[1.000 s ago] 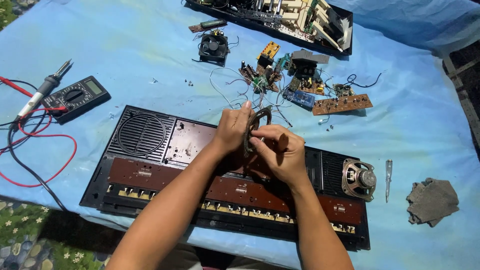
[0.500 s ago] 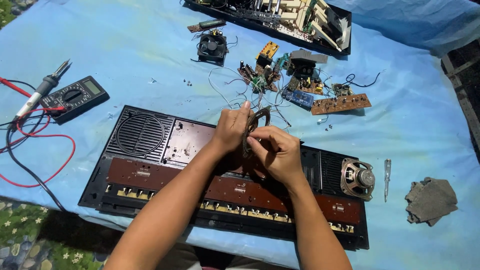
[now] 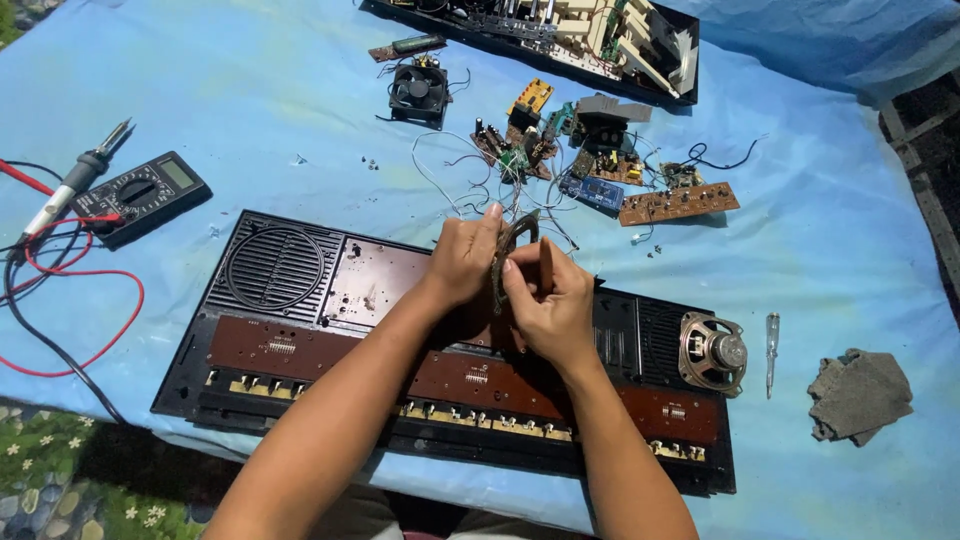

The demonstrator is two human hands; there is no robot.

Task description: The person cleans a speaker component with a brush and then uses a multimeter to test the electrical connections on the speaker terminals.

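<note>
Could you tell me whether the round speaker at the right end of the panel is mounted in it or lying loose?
Loose: the speaker lies cone-up on top of the black panel, beside its right grille, not behind it.

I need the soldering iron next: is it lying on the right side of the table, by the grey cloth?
No, the soldering iron lies at the left edge by the multimeter; beside the grey cloth is a small screwdriver.
</note>
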